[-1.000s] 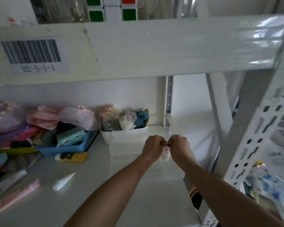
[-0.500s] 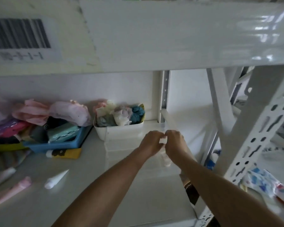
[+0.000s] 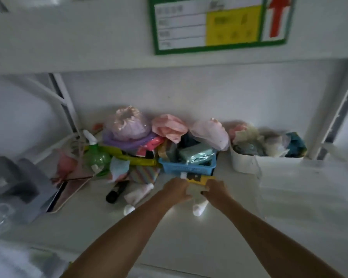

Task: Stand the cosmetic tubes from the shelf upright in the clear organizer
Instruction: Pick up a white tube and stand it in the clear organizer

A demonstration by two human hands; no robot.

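White tube [image 3: 199, 208] lies pinched in the grip of both left hand [image 3: 176, 190] and right hand [image 3: 217, 190].

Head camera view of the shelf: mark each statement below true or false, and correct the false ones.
1. Both hands are at the yellow tube lying in front of the blue basket. True: the left hand and right hand meet there.
2. The white tube below the hands stands upright in the clear organizer. False: it lies on the shelf, left of the organizer.
3. The blue basket is empty. False: it holds a teal packet and other items.
4. A black tube lies on the shelf left of the hands. True.
5. The white bin of cloth items sits left of the blue basket. False: it sits to its right.
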